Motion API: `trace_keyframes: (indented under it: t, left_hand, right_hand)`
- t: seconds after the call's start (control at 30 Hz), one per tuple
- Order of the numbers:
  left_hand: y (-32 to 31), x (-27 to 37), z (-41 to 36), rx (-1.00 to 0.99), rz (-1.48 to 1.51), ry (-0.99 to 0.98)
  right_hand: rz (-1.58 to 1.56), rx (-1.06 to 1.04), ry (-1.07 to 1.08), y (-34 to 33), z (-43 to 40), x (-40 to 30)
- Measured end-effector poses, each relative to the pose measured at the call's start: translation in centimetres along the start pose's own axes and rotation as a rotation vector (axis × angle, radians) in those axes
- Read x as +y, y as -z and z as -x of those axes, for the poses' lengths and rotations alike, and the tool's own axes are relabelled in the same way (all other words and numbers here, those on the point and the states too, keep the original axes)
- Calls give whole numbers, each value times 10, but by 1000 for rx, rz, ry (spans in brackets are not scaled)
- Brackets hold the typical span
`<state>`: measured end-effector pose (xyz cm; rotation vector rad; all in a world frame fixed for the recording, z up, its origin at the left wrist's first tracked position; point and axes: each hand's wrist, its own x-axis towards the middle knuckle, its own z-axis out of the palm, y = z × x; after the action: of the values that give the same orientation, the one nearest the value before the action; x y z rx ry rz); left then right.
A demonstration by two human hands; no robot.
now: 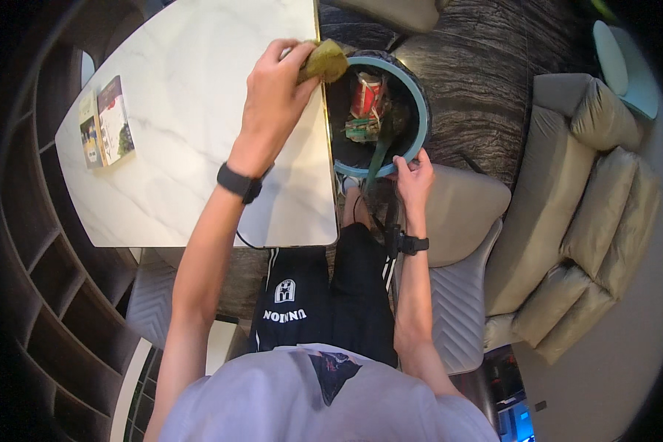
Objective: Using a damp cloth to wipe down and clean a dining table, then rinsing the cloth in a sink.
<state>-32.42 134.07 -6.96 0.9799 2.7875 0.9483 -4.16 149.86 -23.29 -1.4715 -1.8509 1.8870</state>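
Note:
My left hand [279, 94] grips a yellow-green cloth [326, 61], bunched up, at the gold-trimmed edge of the white marble-look table [199, 127]. Part of the cloth juts past that edge towards a round trash bin [420, 105]. The bin has a light blue rim and a black liner, and its mouth lies close beside the table edge. My right hand [416, 177] pinches the near right part of this rim. Inside the bin lie a crumpled red can [366, 99] and other litter. A dark green strip [377, 157] reaches over the rim.
Two books or booklets [108, 124] lie at the table's left end. A grey padded chair [456, 221] stands right of my right arm, with a grey leather sofa [574, 210] beyond it. Dark shelving [55, 265] curves along the left. The floor [469, 72] is dark veined stone.

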Motion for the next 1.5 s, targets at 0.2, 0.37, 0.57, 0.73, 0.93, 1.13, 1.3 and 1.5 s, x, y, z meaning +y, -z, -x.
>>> trace_keyframes:
  t: [0.2, 0.37, 0.57, 0.73, 0.93, 1.13, 1.3, 1.5]
  left_hand:
    - [23, 32, 41, -1, 60, 159]
    - [38, -9, 51, 131, -168, 302]
    - [15, -20, 22, 202, -116, 312]
    - [-22, 18, 26, 85, 76, 263]
    - [-56, 74, 69, -26, 224, 182]
    - [-36, 77, 89, -40, 266, 261]
    - [4, 35, 76, 208, 172, 334]
    - [27, -36, 34, 291, -51, 491]
  right_hand:
    - [-45, -11, -34, 8, 3, -2]
    - [77, 6, 42, 5, 8, -10]
    - [-23, 49, -2, 0, 3, -12]
    - [-29, 83, 78, -1, -8, -6]
    - [-45, 90, 126, -5, -9, -7]
    - [-83, 8, 35, -2, -19, 9]
    - [-156, -13, 29, -2, -27, 17]
    - [-156, -65, -27, -16, -22, 2]
